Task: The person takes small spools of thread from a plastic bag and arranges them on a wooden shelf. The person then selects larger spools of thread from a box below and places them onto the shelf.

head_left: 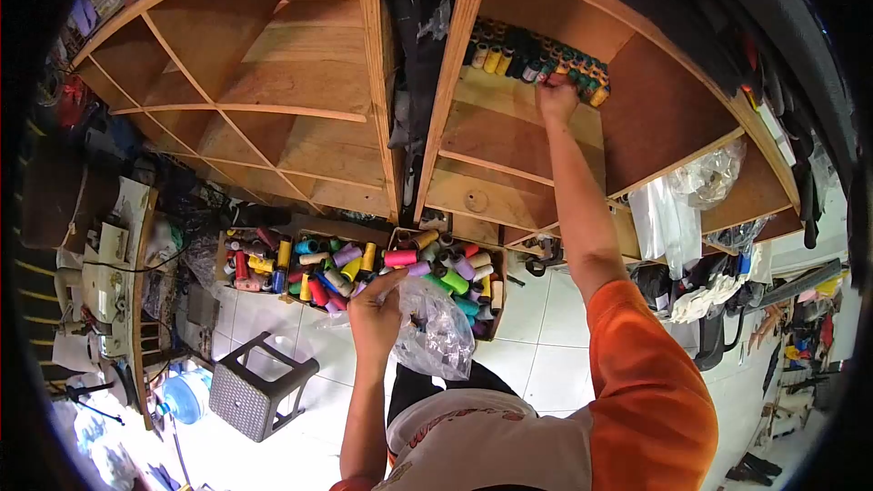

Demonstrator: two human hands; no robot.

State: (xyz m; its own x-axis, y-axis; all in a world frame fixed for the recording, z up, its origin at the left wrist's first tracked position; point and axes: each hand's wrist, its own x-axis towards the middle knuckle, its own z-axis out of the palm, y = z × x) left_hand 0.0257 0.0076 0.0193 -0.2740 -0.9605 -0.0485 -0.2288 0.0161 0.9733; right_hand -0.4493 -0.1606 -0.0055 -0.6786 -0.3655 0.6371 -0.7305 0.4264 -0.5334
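Note:
My right hand (558, 100) reaches up into the upper compartment of the right wooden shelf (500, 132). Its fingers are bent at the front row of thread spools (498, 61), which stand packed together there; whether a spool is in the fingers is too small to tell. Low in front of my body, my left hand (375, 314) is closed on a clear plastic bag (435, 332) that has a few small dark items inside. Behind the bag, boxes on the floor hold many coloured thread cones (346, 256).
An open wooden shelf (300, 45) stands at the left, with dark cloth between the shelves. A grey stool (255, 386) and a blue water bottle (185, 397) are at the lower left, near a sewing machine (111, 282). Plastic bags (668, 218) hang at the right.

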